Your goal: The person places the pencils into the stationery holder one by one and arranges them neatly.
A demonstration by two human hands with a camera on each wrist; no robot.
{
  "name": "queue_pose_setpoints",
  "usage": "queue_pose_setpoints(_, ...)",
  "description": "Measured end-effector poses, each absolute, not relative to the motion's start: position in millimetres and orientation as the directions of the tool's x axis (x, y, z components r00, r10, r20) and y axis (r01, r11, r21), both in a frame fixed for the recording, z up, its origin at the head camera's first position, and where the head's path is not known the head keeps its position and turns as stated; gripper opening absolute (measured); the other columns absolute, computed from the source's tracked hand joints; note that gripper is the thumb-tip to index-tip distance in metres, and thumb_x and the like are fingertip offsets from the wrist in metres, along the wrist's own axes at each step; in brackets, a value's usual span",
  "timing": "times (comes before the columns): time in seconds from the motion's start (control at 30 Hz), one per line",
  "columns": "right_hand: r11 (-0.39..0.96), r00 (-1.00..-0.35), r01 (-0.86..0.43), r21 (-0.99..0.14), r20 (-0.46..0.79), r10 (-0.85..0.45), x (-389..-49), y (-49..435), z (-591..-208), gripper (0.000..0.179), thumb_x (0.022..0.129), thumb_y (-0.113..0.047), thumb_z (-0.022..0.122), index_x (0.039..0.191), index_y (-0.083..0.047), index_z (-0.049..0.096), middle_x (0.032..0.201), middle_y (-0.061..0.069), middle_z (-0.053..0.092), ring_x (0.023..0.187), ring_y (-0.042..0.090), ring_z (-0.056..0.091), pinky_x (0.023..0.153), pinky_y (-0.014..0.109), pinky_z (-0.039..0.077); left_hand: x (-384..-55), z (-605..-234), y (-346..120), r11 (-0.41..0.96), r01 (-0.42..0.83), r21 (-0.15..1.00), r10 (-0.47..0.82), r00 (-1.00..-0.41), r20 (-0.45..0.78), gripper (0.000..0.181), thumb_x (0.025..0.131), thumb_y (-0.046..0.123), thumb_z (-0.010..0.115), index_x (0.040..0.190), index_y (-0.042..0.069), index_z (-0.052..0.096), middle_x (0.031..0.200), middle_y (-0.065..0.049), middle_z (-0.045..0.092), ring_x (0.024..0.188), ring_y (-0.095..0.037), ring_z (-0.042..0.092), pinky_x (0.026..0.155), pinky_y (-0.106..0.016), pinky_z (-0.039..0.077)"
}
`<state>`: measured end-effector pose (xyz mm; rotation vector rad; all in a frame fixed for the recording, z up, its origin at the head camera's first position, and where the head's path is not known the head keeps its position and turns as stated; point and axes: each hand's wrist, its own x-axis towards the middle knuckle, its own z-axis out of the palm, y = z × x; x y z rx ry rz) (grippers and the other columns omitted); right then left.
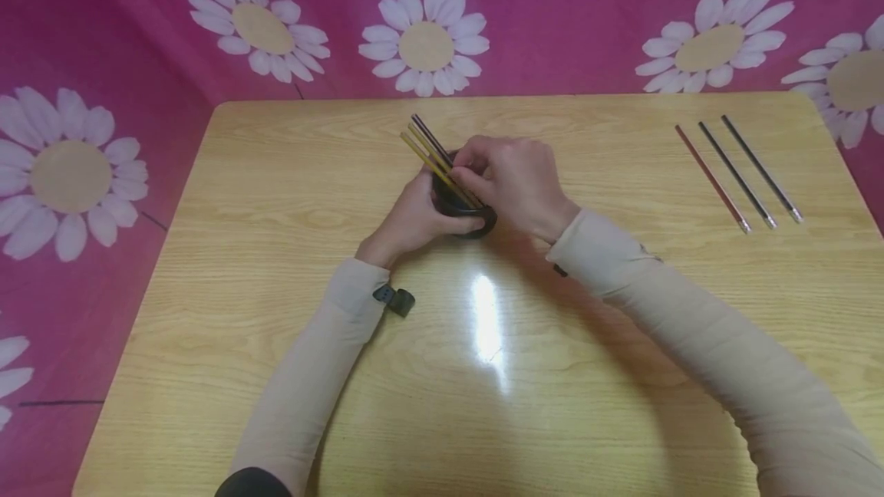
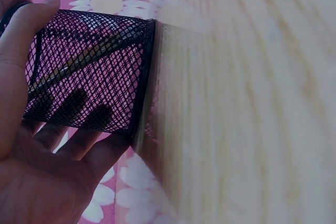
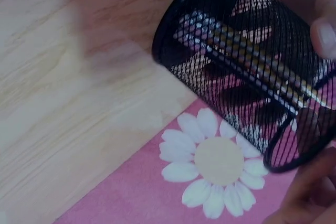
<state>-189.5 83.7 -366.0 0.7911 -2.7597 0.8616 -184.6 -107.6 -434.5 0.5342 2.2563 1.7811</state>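
Note:
A black mesh pencil cup (image 1: 489,222) stands near the middle of the table's far half. My left hand (image 1: 414,213) grips it from the left, thumb at the rim and the other fingers round the far side, as the left wrist view shows. Yellow pencils (image 1: 424,154) and a dark pencil (image 1: 431,137) lean in the cup, their upper ends pointing up and left. Over the mouth, my right hand (image 1: 521,179) pinches a pencil between thumb and forefinger; which one is hidden. Through the mesh, the pencils' lower parts (image 3: 252,51) show in the right wrist view.
At the far right of the wooden table (image 1: 207,251) lie a red pencil (image 1: 711,179), a black pencil (image 1: 737,175) and another dark pencil (image 1: 762,169), roughly parallel. A pink cloth (image 1: 566,21) with white daisies hangs beyond the back and left edges.

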Motion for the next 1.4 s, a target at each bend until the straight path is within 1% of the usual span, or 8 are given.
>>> queue_pose_setpoints(0.1, 0.691, -0.853, -0.522, -0.501, 0.306, -0.422, -190, 92, -364, 0.012, 0.103, -0.022, 0.080, 0.106, -0.010, 0.082, 0.087, 0.003, 0.080, 0.069, 0.020, 0.069, 0.060, 0.039, 0.047, -185, -435, -107, 0.206, 0.136, 0.969, 0.401, -0.915, 0.043, 0.092, 0.080, 0.012, 0.099, 0.156, 0.011, 0.048, 0.141, -0.006, 0.066, 0.127, -0.019, 0.061, 0.119, -0.031, 0.040)
queue_pose_setpoints(0.23, 0.687, -0.845, -0.531, -0.497, 0.363, -0.391, -191, 106, -364, 0.013, 0.102, -0.020, 0.080, 0.105, -0.008, 0.083, 0.084, 0.005, 0.079, 0.059, 0.020, 0.057, 0.055, 0.034, 0.040, -185, -434, -107, 0.221, 0.124, 0.967, 0.392, -0.919, 0.028, 0.092, 0.080, 0.011, 0.099, 0.156, 0.009, 0.046, 0.144, -0.011, 0.064, 0.129, -0.020, 0.061, 0.118, -0.033, 0.042)
queue_pose_setpoints(0.43, 0.686, -0.827, -0.545, -0.482, 0.446, -0.343, -190, 126, -365, 0.010, 0.102, -0.017, 0.079, 0.103, -0.008, 0.083, 0.082, 0.006, 0.077, 0.059, 0.019, 0.052, 0.056, 0.035, 0.039, -187, -436, -107, 0.210, 0.145, 0.967, 0.403, -0.914, 0.049, 0.094, 0.080, 0.007, 0.097, 0.158, 0.005, 0.044, 0.149, -0.016, 0.060, 0.132, -0.022, 0.059, 0.118, -0.035, 0.043)
queue_pose_setpoints(0.57, 0.694, -0.817, -0.547, -0.468, 0.479, -0.321, -190, 139, -365, 0.011, 0.101, -0.018, 0.079, 0.102, -0.008, 0.082, 0.080, 0.006, 0.076, 0.059, 0.018, 0.053, 0.057, 0.035, 0.039, -186, -436, -108, 0.199, 0.138, 0.970, 0.396, -0.917, 0.049, 0.094, 0.079, 0.007, 0.098, 0.158, 0.006, 0.045, 0.148, -0.014, 0.061, 0.131, -0.021, 0.060, 0.118, -0.034, 0.043)
queue_pose_setpoints(0.73, 0.716, -0.826, -0.527, -0.457, 0.473, -0.306, -190, 151, -363, 0.011, 0.102, -0.020, 0.079, 0.102, -0.010, 0.082, 0.080, 0.005, 0.076, 0.059, 0.016, 0.053, 0.056, 0.033, 0.038, -184, -435, -109, 0.196, 0.127, 0.972, 0.383, -0.923, 0.043, 0.094, 0.078, 0.006, 0.098, 0.157, 0.009, 0.047, 0.146, -0.010, 0.062, 0.130, -0.021, 0.060, 0.117, -0.033, 0.043)
queue_pose_setpoints(1.1, 0.778, -0.872, -0.442, -0.447, 0.418, -0.256, -190, 184, -368, 0.015, 0.101, -0.026, 0.081, 0.105, -0.011, 0.082, 0.083, 0.005, 0.078, 0.061, 0.015, 0.053, 0.059, 0.031, 0.034, -184, -434, -106, 0.193, 0.126, 0.973, 0.391, -0.920, 0.041, 0.091, 0.079, 0.005, 0.097, 0.156, 0.008, 0.047, 0.148, -0.009, 0.061, 0.130, -0.022, 0.061, 0.116, -0.033, 0.044)
queue_pose_setpoints(1.27, 0.810, -0.881, -0.416, -0.414, 0.404, -0.246, -190, 202, -371, 0.016, 0.102, -0.024, 0.079, 0.105, -0.008, 0.081, 0.084, 0.008, 0.078, 0.060, 0.020, 0.056, 0.057, 0.029, 0.034, -185, -434, -106, 0.203, 0.132, 0.970, 0.392, -0.919, 0.043, 0.092, 0.080, 0.006, 0.097, 0.156, 0.008, 0.046, 0.148, -0.008, 0.060, 0.131, -0.021, 0.060, 0.117, -0.034, 0.043)
queue_pose_setpoints(1.4, 0.831, -0.894, -0.389, -0.398, 0.382, -0.235, -191, 217, -375, 0.017, 0.103, -0.023, 0.078, 0.106, -0.006, 0.080, 0.085, 0.011, 0.078, 0.059, 0.023, 0.058, 0.056, 0.032, 0.035, -185, -435, -106, 0.198, 0.135, 0.971, 0.392, -0.919, 0.048, 0.092, 0.079, 0.005, 0.097, 0.156, 0.007, 0.046, 0.148, -0.009, 0.060, 0.132, -0.022, 0.060, 0.117, -0.033, 0.043)
